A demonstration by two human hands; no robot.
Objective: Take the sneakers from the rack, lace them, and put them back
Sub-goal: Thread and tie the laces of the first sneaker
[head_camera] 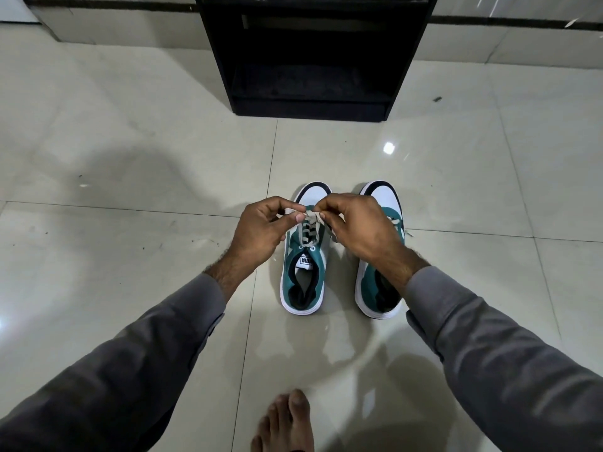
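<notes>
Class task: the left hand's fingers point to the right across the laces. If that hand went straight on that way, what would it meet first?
The left hand would first meet the right hand, whose fingertips pinch the same lace close beside it over the left sneaker. Depth is unclear, but they look almost touching.

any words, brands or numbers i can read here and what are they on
Tongue label of the left sneaker: a white tag with a dark block of print, too blurred to read.
Right sneaker: no readable text; its tongue is hidden by the right hand.
Black shoe rack and tiled floor: no text visible.
</notes>
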